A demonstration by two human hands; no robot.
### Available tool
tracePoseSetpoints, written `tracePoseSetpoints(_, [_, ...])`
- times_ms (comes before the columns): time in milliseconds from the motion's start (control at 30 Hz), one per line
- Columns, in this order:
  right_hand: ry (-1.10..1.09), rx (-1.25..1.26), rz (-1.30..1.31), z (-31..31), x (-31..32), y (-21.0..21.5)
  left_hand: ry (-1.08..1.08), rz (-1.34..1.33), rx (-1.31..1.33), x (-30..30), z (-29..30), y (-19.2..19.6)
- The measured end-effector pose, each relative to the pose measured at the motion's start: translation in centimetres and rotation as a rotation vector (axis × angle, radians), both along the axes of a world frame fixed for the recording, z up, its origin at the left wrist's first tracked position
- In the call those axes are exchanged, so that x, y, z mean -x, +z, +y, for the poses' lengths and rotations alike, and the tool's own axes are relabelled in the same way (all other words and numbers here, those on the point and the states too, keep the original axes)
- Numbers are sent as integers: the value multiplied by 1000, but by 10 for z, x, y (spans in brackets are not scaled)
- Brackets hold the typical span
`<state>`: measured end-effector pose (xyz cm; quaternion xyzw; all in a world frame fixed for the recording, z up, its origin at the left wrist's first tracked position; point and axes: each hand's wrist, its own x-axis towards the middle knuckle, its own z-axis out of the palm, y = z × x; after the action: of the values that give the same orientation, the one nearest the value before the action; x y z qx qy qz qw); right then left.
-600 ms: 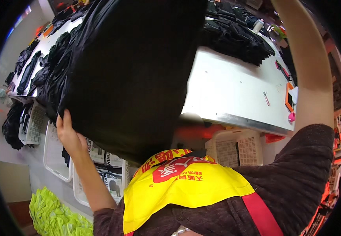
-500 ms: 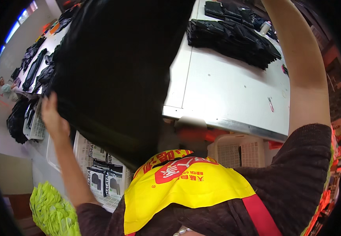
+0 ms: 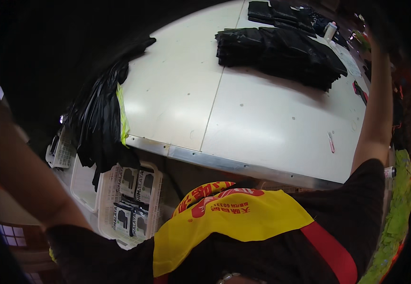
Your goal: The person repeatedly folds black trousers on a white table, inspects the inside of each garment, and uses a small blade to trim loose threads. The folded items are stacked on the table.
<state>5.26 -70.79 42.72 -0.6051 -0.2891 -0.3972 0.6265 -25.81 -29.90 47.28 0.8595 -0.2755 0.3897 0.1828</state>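
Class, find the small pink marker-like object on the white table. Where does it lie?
The small pink marker-like object lies on the white table toward its right front part, beside the person's raised right forearm and nearer than the stack of folded black garments.

Black garment stack [image 3: 281, 52] lies on white table [image 3: 262, 123]; both arms raised.

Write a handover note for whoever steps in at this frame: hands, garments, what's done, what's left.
Left hand: out of view; its forearm rises at the left into dark fabric, apparently held overhead.
Right hand: out of view; its forearm is raised along the right edge.
Things: a stack of folded black garments lies far across the white table; loose black garments hang over the table's left edge, above a white basket of packets.
Done: one stack laid.
Left: probably the hanging pile.
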Motion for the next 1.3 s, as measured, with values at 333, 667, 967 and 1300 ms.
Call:
tracePoseSetpoints(333, [-327, 349, 738, -239, -20, -425, -334, 447, -43, -46, -95, -433])
tracePoseSetpoints(667, [-783, 1190, 834, -324, 80, -513, -99, 528, -89, -114, -112, -457])
tracePoseSetpoints(967, [-436, 785, 620, -107, 82, -368, -468, 745, 130, -165, -212, -499])
tracePoseSetpoints(1300, [-191, 1318, 466, 2, 170, -446, 274, 330, 59, -189, -29, -476])
